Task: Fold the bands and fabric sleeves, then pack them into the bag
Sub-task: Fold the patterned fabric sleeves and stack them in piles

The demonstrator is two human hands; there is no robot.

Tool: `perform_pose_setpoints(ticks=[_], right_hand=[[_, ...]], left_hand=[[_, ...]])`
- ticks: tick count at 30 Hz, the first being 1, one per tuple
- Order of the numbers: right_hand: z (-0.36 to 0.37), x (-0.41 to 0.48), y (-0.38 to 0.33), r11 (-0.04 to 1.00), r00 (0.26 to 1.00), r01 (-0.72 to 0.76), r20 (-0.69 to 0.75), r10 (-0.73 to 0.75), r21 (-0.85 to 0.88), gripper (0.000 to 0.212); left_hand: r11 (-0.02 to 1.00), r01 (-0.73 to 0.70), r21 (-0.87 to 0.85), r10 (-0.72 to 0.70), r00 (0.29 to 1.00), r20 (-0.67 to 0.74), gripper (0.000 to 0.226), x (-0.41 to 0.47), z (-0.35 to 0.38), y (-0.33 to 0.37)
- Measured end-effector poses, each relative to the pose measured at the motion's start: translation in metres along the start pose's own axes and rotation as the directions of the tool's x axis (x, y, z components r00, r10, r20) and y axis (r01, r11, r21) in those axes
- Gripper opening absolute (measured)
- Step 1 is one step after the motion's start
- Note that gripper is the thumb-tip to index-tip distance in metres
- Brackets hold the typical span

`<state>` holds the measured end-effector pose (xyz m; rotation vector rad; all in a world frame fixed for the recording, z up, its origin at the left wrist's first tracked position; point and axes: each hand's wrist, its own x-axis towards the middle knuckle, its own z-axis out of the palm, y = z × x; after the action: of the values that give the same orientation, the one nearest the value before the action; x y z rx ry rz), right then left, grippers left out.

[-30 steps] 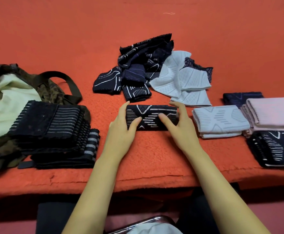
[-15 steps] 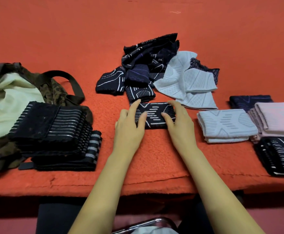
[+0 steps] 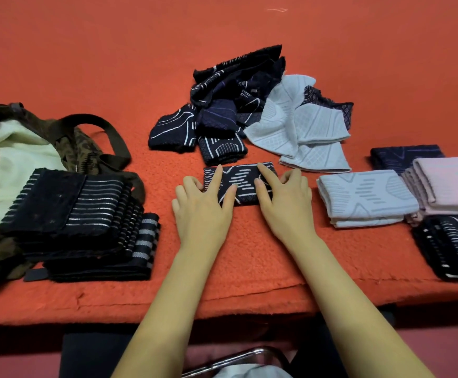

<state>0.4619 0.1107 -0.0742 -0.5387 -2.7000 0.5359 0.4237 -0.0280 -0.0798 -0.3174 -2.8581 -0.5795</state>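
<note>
A folded dark sleeve with white line pattern [image 3: 243, 182] lies on the red blanket [image 3: 249, 255] in the middle. My left hand [image 3: 203, 205] rests on its left end, index finger and thumb stretched over the cloth. My right hand [image 3: 285, 200] presses the right end the same way, its other fingers bent at the edge. Behind lies a loose pile of dark sleeves [image 3: 233, 105] and light blue sleeves [image 3: 296, 129]. The camouflage bag [image 3: 80, 148] with a cream lining lies open at the left. A stack of folded black striped bands [image 3: 78, 214] sits against it.
Folded stacks stand at the right: light blue [image 3: 364, 197], pink [image 3: 451, 184], navy [image 3: 405, 156] and dark patterned [image 3: 451, 246]. The blanket's front edge [image 3: 222, 309] runs just below my forearms. A metal chair frame [image 3: 238, 361] shows beneath.
Both hands slid farther onto the dark sleeve and closer together, fingers now reaching across its top. The sleeve looks shorter and sits a little nearer the pile.
</note>
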Motion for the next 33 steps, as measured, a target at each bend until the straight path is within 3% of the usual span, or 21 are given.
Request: perform_pose_setpoints(ticks=[2,6,8,14,18,20,24,33], right_hand=[[-0.001,0.001,0.002,1.0,0.999,-0.01,0.04,0.01,0.012,0.045],[-0.003,0.004,0.008,0.984,0.999,0.003,0.048,-0.011,0.178,0.04],[-0.001,0.004,0.009,0.987,0.999,0.031,0.027,-0.036,0.155,0.039],[0.004,0.008,0.006,0.997,0.998,0.06,0.022,-0.061,0.055,0.042],[0.003,0.006,0.006,0.971,0.995,0.095,-0.028,-0.091,0.218,0.04],[-0.002,0.0,0.003,0.948,0.99,0.139,-0.077,-0.122,0.285,0.039],[-0.031,-0.014,0.003,0.913,0.967,0.205,-0.217,-0.133,0.352,0.04],[-0.118,-0.054,0.087,0.918,0.917,0.104,-0.394,0.06,0.382,0.041]], left_hand=[[1.0,-0.025,-0.019,0.026,0.999,0.027,0.065,0.001,-0.002,-0.002],[0.967,-0.032,-0.251,0.067,0.989,0.131,0.047,0.003,-0.007,-0.01],[0.955,-0.01,-0.296,0.055,0.988,0.145,0.047,0.004,-0.008,-0.011],[0.985,0.009,-0.174,0.013,0.992,0.123,0.045,0.005,-0.006,-0.004],[0.983,-0.027,-0.184,0.057,0.985,0.16,0.045,0.004,-0.009,-0.007],[0.934,0.011,-0.358,0.052,0.985,0.165,0.043,0.004,-0.015,-0.009],[0.725,0.019,-0.688,0.074,0.992,0.106,0.037,-0.001,-0.034,0.002],[0.557,-0.024,-0.83,0.296,0.94,0.172,0.031,-0.039,-0.04,0.112]])
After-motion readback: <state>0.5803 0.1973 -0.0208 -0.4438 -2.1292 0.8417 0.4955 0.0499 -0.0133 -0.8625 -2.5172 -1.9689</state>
